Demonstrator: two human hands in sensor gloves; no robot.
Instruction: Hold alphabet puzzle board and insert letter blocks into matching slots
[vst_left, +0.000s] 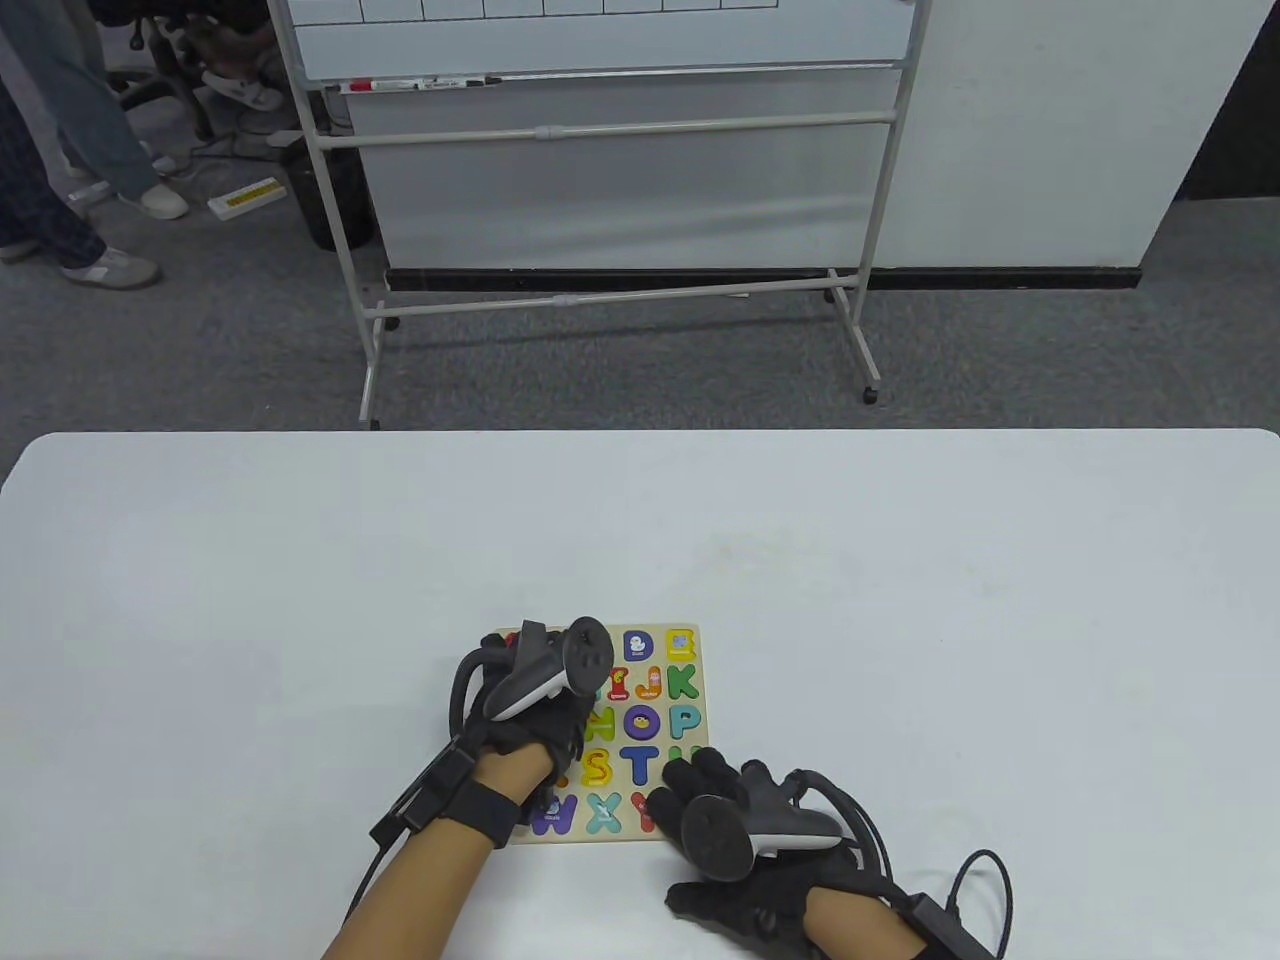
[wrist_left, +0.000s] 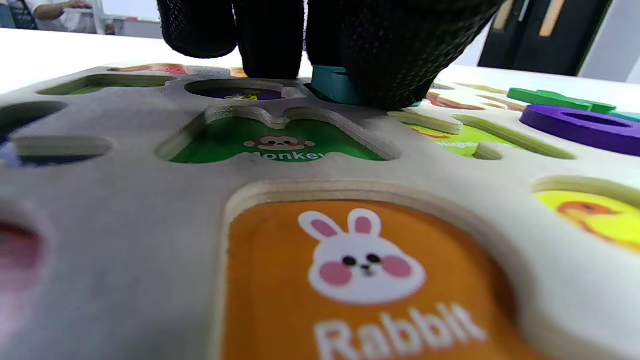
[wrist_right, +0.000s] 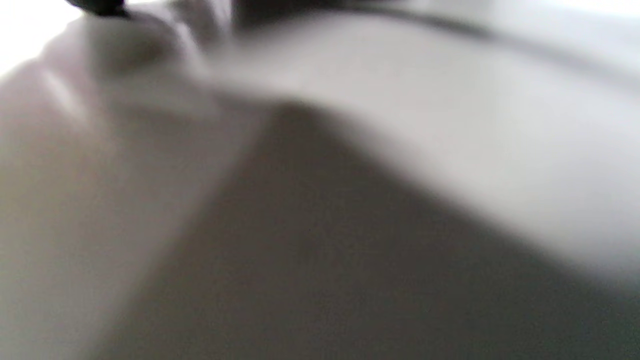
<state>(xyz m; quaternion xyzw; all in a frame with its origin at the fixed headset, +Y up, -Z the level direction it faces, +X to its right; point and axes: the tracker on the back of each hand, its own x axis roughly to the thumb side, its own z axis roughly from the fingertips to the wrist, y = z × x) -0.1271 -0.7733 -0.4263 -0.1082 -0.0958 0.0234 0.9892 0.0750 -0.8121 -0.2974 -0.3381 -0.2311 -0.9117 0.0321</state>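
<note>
The wooden alphabet puzzle board lies flat on the white table, near the front edge. Many coloured letters sit in it, such as a green K and a purple O. My left hand covers the board's left side. In the left wrist view its fingertips pinch a teal letter block down at the board. The Monkey slot and the Rabbit slot are empty. My right hand rests, fingers spread, on the board's near right corner. The right wrist view is a blur.
The white table stretches wide around the board. A rolling whiteboard stand is on the carpet beyond the far edge. Glove cables trail by my right wrist.
</note>
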